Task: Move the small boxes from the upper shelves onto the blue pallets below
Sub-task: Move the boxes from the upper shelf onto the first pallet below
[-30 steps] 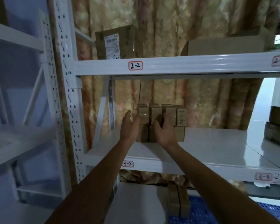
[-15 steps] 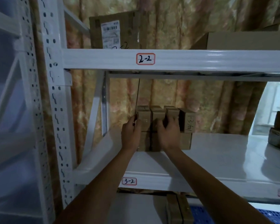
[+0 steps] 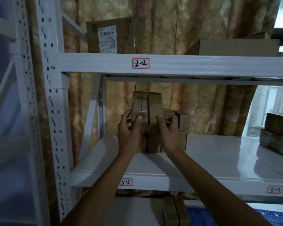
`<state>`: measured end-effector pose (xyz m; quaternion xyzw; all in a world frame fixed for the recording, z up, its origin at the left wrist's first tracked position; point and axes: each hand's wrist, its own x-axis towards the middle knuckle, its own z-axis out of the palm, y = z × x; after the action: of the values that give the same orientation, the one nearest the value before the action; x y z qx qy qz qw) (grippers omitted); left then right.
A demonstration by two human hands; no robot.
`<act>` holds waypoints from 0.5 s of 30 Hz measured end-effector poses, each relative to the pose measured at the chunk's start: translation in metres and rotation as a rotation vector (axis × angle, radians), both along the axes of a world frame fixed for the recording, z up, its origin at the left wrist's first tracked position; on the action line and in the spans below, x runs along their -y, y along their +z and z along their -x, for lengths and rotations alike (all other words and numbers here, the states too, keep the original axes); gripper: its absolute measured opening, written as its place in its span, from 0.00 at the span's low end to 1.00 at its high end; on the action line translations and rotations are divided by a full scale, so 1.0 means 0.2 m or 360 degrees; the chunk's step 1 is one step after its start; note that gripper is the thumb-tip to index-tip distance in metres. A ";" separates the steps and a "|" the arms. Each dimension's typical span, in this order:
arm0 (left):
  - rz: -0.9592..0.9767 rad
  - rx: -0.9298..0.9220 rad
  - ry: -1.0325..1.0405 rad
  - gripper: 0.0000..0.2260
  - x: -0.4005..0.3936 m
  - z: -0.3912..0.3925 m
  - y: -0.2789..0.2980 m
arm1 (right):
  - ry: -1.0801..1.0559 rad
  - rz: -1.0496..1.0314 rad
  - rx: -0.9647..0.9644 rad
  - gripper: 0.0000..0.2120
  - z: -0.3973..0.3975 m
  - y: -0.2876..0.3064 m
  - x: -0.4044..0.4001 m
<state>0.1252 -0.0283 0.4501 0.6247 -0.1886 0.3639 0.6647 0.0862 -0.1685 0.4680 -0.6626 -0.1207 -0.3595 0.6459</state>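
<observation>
Head view: I see my left hand (image 3: 129, 132) and right hand (image 3: 168, 134) clamped around two small boxes (image 3: 147, 110), tilted up between my fingers; more boxes (image 3: 184, 123) sit just right of them on the white shelf (image 3: 219, 160); blue pallet (image 3: 235, 216) below.

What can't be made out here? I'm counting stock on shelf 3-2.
Head view only:
- Lower row of the small boxes: mostly behind the left hand and right hand.
- Blue pallet: cut off by the bottom edge.
- Shipping label on the box above 2-2: print too small.
- Dark boxes: cut off at the right edge.
</observation>
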 end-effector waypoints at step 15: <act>0.0823 -0.0098 -0.0634 0.26 0.27 0.54 -0.04 | 0.0583 -0.0654 -0.0202 0.15 0.44 -0.11 0.38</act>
<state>0.0180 -0.0816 0.4425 0.3968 -0.1882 0.2435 0.8648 -0.0009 -0.2442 0.4469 -0.5061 -0.1224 -0.2115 0.8272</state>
